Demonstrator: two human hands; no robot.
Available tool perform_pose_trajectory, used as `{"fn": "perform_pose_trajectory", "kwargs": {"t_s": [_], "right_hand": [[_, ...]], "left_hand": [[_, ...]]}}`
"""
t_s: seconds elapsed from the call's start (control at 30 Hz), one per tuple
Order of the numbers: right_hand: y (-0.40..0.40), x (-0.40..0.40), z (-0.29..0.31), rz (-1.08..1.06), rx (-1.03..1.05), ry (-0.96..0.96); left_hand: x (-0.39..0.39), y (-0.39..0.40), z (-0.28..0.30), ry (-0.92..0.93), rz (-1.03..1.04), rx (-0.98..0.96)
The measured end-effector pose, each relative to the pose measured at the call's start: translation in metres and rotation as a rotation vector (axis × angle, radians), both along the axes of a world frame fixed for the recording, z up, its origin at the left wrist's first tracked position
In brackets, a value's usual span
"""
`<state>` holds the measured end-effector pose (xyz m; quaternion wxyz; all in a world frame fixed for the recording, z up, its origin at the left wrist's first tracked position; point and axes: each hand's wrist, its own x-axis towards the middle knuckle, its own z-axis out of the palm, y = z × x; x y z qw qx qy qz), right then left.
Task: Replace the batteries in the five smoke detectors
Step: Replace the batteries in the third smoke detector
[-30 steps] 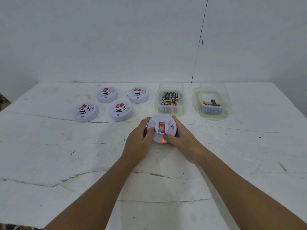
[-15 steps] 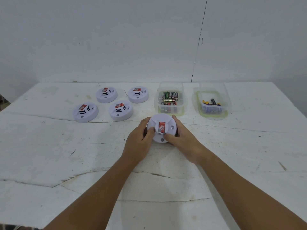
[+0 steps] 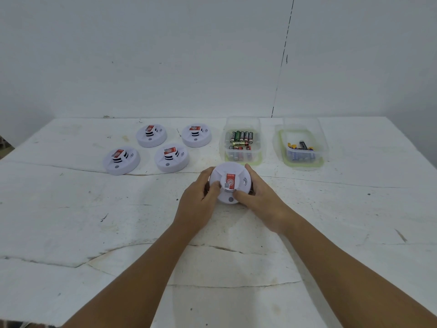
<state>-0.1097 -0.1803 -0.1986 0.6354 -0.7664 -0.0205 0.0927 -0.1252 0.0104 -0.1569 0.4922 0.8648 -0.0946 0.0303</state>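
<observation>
A round white smoke detector (image 3: pixel 233 174) with a red label sits on the table's middle, its small indicator dark. My left hand (image 3: pixel 197 207) grips its left side, thumb on the raised centre. My right hand (image 3: pixel 259 201) grips its right side, thumb near the indicator. Several more white detectors stand at the back left: (image 3: pixel 151 135), (image 3: pixel 196 136), (image 3: pixel 121 160), (image 3: pixel 172 158). A clear box (image 3: pixel 243 159) holds green and red batteries. A second clear box (image 3: pixel 305 162) holds a few dark and blue batteries.
The white table (image 3: pixel 94 221) has cracked, scuffed paint and runs back to a plain white wall (image 3: pixel 165 55). Both battery boxes stand just behind the held detector, to the right of the group of detectors.
The red light on the held detector's indicator has gone out. Both hands keep their grip and the detector stays in place.
</observation>
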Motion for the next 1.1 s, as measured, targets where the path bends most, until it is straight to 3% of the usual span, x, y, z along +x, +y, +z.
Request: {"fn": "perform_pose_trajectory", "kwargs": {"t_s": [1.1], "right_hand": [[0.0002,0.0024,-0.0042,-0.003,-0.009,-0.004]], "left_hand": [[0.002,-0.0006,-0.0011,-0.009,0.014,0.03]]}}
